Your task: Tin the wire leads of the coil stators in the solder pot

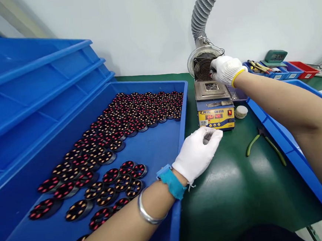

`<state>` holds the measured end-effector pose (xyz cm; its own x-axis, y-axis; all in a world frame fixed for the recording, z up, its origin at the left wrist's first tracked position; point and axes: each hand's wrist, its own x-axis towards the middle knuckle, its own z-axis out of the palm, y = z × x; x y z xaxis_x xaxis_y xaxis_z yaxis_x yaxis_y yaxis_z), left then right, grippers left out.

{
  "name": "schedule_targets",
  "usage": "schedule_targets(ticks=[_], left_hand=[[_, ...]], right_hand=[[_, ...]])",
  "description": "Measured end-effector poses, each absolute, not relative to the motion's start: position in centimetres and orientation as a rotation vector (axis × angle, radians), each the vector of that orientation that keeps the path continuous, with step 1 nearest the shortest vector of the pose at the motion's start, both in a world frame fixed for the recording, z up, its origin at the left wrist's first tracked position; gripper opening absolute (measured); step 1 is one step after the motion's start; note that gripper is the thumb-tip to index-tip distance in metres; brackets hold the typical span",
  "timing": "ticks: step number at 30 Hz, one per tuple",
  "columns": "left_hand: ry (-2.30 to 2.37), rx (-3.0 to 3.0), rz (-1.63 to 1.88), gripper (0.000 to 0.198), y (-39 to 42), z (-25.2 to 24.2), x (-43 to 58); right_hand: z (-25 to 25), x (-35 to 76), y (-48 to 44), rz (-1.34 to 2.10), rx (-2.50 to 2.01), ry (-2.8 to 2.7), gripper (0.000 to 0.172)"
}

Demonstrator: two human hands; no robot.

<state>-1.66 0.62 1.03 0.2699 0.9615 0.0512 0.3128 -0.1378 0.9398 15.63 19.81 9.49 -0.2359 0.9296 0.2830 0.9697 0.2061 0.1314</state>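
My left hand point(198, 153), in a white glove, is above the green table by the blue bin's right wall. Its thumb and fingertips are pressed together; whatever they pinch, if anything, does not show. My right hand point(228, 70), gloved in white with a yellow cuff, reaches over the solder pot point(216, 120). Its fingers are closed around something small and dark with a hint of red, mostly hidden by the glove. Below that hand lies the pot's square opening point(211, 86) with shiny metal. Red digits glow on the yellow front panel.
Many round black parts point(107, 195) with red and tan inserts fill the blue bin point(186, 107) at left. Stacked blue bins point(40, 70) rise behind it. Green-handled pliers point(263, 142), a round white container point(241, 112) and another blue bin point(278, 126) are at right. A grey duct point(204, 11) hangs behind.
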Motion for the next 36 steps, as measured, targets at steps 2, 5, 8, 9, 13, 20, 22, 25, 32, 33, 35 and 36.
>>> schedule_targets(ticks=[2,5,8,9,13,20,22,25,32,33,35,36], left_hand=[[1.190,1.658,0.898,0.030,0.6,1.0,-1.7],[1.193,1.685,0.906,0.029,0.6,1.0,-1.7],[1.187,1.704,0.900,0.028,0.6,1.0,-1.7],[1.183,1.713,0.894,0.028,0.6,1.0,-1.6],[1.181,1.735,0.848,0.028,0.7,1.0,-1.6],[1.190,1.704,0.871,0.026,0.6,1.1,-1.6],[1.200,1.663,0.909,0.026,0.5,1.1,-1.5],[1.239,1.526,0.980,0.037,0.7,1.0,-1.4],[1.127,1.190,1.172,0.047,1.6,1.4,-2.0],[1.120,1.180,1.179,0.043,1.6,1.3,-2.1],[1.110,1.169,1.200,0.036,1.7,1.2,-2.2],[1.103,1.163,1.216,0.032,1.7,1.1,-2.3]], right_hand=[[9.1,15.3,19.9,-0.452,-1.836,-2.343,0.034],[8.7,14.9,19.9,-0.469,-1.824,-2.374,0.033],[8.5,14.6,19.6,-0.452,-1.844,-2.372,0.033],[8.5,14.6,19.5,-0.442,-1.853,-2.370,0.033],[8.4,14.5,19.2,-0.450,-1.826,-2.382,0.032],[9.4,14.9,19.1,-0.431,-1.839,-2.285,0.035],[9.9,15.2,18.2,-0.323,-1.810,-2.202,0.034],[10.4,15.4,16.0,-0.062,-1.722,-2.090,0.031],[8.6,14.5,10.2,0.459,-1.549,-2.031,0.030],[8.2,14.3,9.6,0.532,-1.502,-2.035,0.028],[7.4,13.9,8.6,0.651,-1.416,-2.061,0.024],[7.1,13.7,8.3,0.685,-1.377,-2.085,0.023]])
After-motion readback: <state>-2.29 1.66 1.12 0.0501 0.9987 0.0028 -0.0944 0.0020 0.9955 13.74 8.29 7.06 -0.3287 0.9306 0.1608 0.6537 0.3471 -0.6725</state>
